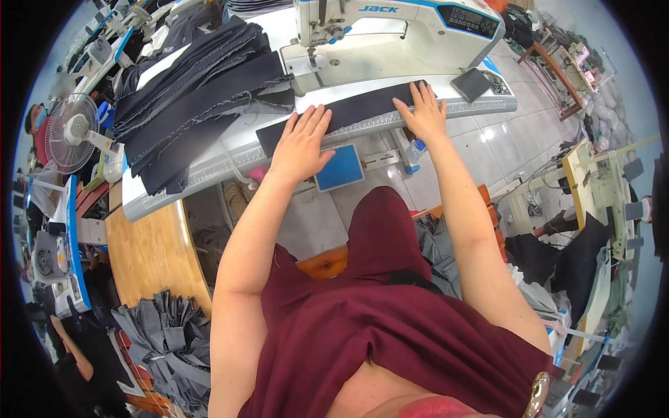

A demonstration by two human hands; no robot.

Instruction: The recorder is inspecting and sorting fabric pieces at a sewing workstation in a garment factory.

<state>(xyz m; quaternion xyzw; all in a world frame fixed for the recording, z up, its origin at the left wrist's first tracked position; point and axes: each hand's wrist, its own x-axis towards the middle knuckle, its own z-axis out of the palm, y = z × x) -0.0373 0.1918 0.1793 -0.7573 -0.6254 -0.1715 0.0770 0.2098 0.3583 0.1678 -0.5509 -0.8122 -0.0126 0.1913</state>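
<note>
A long, dark fabric strip [362,107] lies flat along the front edge of the sewing machine table [244,157]. My left hand [303,143] rests on its left part, fingers stretched out. Toward the strip's right end, my right hand [424,115] lies with fingers spread, pressing on the cloth. Behind the strip stands a white sewing machine [404,42]; its needle and presser foot [313,57] are left of centre. A pile of dark cut fabric pieces [202,97] with frayed edges covers the table's left side.
A dark phone [471,85] lies at the table's right end. A wooden board [157,251] and bundled grey fabric pieces [164,334] are at my left. A standing fan [73,132] is farther left. Another person's arm [73,348] shows at lower left.
</note>
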